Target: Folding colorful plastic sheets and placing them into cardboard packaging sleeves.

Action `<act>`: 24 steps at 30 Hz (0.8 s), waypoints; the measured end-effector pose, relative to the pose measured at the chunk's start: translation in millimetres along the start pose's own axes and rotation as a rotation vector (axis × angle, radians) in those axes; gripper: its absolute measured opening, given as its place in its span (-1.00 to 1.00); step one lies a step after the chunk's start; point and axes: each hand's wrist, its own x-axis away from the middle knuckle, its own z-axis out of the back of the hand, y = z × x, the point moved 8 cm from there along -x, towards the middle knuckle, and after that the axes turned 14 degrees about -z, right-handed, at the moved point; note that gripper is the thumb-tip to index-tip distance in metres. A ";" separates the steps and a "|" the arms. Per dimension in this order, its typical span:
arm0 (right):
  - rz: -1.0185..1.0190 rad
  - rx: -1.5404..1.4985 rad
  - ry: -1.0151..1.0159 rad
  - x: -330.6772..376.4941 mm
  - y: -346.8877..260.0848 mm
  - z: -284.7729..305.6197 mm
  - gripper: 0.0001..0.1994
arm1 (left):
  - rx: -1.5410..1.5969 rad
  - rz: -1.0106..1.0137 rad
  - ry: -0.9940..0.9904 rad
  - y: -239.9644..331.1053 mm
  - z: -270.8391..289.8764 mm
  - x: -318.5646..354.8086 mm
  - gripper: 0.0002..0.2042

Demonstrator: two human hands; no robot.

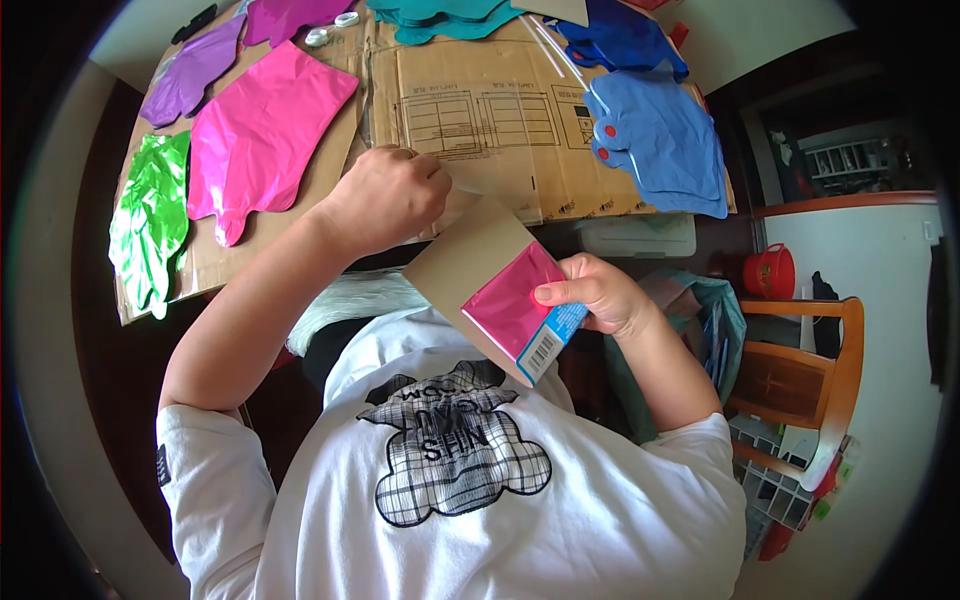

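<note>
While R hand pinches pink foil to card, L hand curls by cardboard's near edge, hold unclear; prob. foil-folding step, next needs steady pinch.

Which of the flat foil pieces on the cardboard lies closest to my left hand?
The large bright pink piece, between the crinkled green piece and your left hand; the others lie farther away.

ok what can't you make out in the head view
All in the head view:
Left hand: whether it holds anything; its own curl hides that.
Right hand: the part behind the tan rectangular card.
Flat teal film pile: far end, cut off by the top edge.
Blue-and-white label: fine print, too small.
</note>
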 end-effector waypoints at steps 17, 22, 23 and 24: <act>0.190 -0.156 0.187 4.5 -2.4 1.1 -0.85 | 0.043 0.056 0.067 12.6 5.3 8.0 -0.92; 0.256 -0.180 0.217 0.9 0.0 -6.5 -0.84 | 0.122 0.037 0.032 9.7 7.9 7.7 -0.88; 0.261 -0.192 0.204 0.0 0.8 -7.0 -0.83 | 0.146 0.025 0.020 9.7 8.5 7.5 -0.86; 0.273 -0.203 0.216 0.1 0.5 -8.6 -0.83 | 0.150 0.024 0.005 9.6 8.3 7.7 -0.87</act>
